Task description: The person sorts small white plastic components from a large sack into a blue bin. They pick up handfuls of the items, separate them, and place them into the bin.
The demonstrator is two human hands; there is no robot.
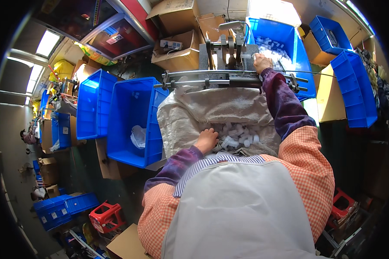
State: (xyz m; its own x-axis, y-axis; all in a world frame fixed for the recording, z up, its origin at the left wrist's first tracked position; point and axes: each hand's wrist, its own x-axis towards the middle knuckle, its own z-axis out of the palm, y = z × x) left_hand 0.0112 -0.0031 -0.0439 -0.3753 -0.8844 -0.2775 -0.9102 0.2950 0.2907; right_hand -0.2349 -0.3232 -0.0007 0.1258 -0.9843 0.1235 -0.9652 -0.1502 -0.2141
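Note:
A pale woven sack cloth [177,116] hangs from the machine's front rail to my lap, with many small translucent white plastic parts [242,136] lying in it. My left hand [206,140] rests at the left edge of these parts, fingers curled; what they hold, if anything, is hidden. Stretched forward, my right hand [262,63] is at the right side of a dark metal bench machine [227,56], fingers closed together. A small whitish piece [246,55] shows beside its fingertips; I cannot tell whether they grip it.
Behind my right hand, a blue bin [299,52] contains more white parts. To the left stand a blue crate [136,86] with a clear plastic bag [138,137] and another blue crate [93,103]. Metal rails [229,81] cross the machine's front. A red stool [106,217] stands lower left.

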